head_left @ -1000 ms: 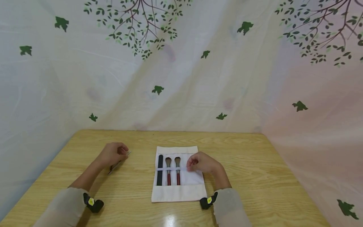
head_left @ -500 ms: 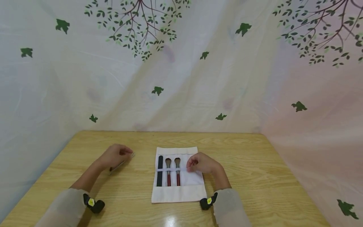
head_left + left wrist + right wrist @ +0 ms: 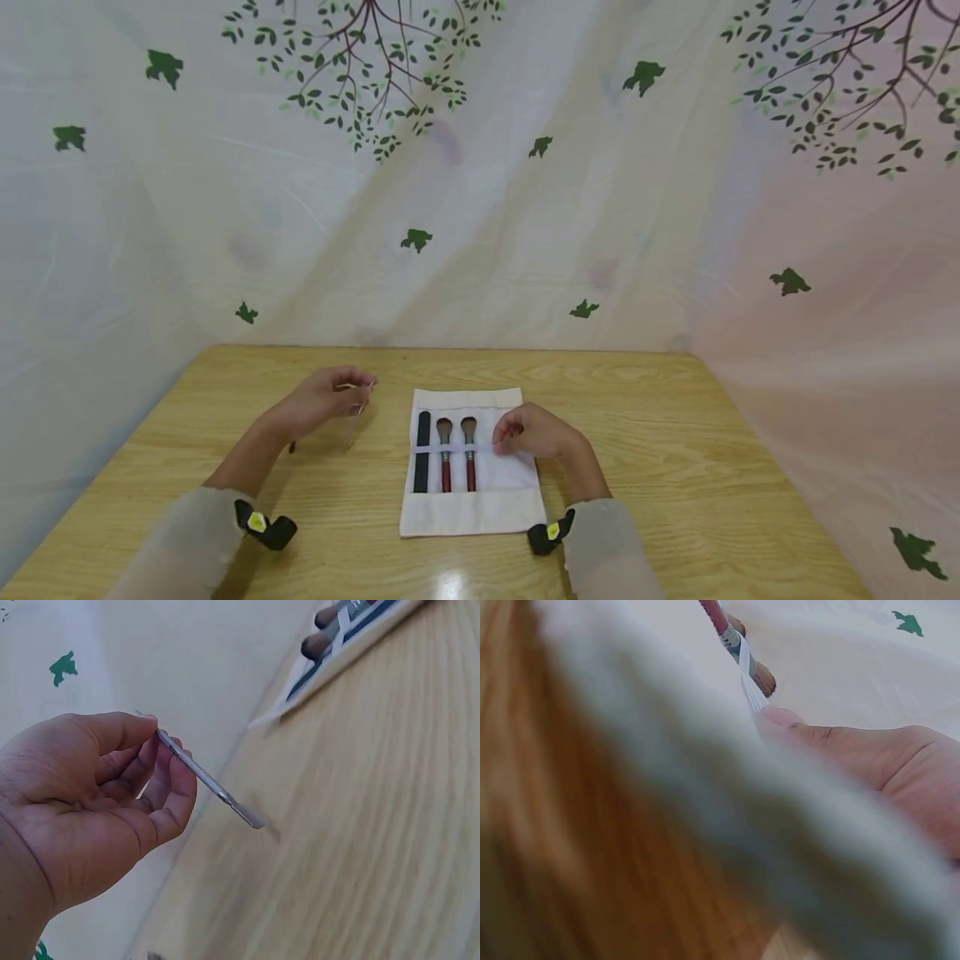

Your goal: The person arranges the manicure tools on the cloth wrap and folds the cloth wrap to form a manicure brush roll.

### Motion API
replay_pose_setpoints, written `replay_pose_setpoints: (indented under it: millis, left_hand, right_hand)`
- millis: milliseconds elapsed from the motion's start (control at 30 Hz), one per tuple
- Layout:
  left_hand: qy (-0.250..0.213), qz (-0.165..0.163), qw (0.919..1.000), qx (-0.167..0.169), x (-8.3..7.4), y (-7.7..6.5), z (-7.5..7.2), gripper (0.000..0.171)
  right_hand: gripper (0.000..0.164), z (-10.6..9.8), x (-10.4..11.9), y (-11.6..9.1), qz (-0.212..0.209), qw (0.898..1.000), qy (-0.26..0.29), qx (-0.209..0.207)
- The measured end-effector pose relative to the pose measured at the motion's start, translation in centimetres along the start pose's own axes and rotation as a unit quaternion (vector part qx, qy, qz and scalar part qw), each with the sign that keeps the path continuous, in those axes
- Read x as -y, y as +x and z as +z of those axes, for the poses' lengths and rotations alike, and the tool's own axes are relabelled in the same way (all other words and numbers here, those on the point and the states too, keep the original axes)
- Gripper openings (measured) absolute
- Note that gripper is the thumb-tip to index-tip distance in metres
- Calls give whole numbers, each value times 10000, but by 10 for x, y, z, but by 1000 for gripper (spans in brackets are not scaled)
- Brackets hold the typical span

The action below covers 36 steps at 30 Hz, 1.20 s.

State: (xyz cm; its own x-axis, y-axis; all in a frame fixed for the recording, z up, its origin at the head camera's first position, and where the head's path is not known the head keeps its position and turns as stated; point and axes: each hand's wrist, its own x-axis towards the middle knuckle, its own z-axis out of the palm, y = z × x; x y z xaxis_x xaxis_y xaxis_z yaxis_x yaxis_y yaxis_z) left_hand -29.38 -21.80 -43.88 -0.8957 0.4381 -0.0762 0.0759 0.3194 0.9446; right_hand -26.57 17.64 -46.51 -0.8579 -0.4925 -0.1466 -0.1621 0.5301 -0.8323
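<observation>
My left hand (image 3: 318,400) pinches a slim metal cuticle pusher (image 3: 196,769) with a textured shaft and a flat, spoon-like end, raised above the table left of a white fabric roll pouch (image 3: 472,517). My right hand (image 3: 538,430) is over the pouch's right side, thumb and fingertips pinching its white elastic band (image 3: 751,684). Under that band lie a black flat strip (image 3: 422,467) and two makeup brushes, one left brush (image 3: 446,475) and one right brush (image 3: 471,475), with red handles and brown bristles. A blurred pale edge hides much of the right wrist view.
The pouch lies flat on a wooden table (image 3: 660,467). A small dark item (image 3: 292,447) shows on the table beside my left wrist. Behind the table hangs a pale curtain (image 3: 487,250) with printed leaves and birds.
My left hand has moved right and up with the cuticle pusher, which has swung from a slant to a steeper angle. My right hand stays at the band.
</observation>
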Motion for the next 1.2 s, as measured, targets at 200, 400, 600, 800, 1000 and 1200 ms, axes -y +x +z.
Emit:
replay_pose_setpoints:
  millis: [200,400,600,800,1000,1200]
  left_hand:
    - [-737,230,9970,21,-12,21,19,37]
    - [-1374,384,9898,-6,-17,41,40,27]
    - [-2231,373,9739,-190,-16,63,62,18]
    - [-2620,234,9641,-366,-22,77,90,17]
    - [-2899,49,9558,-495,-27,90,114,21]
    - [-3162,-31,9469,-576,-26,101,127,24]
  right_hand:
    - [18,0,-2,2,-51,10000,49,34]
    - [21,1,-4,2,-119,9999,50,70]
    - [20,0,-4,2,-76,9999,89,98]
    - [9,0,-4,3,-111,9997,-11,200]
    - [8,-2,-6,5,-209,9994,-109,265]
    - [5,-2,-6,5,-155,9995,-128,258]
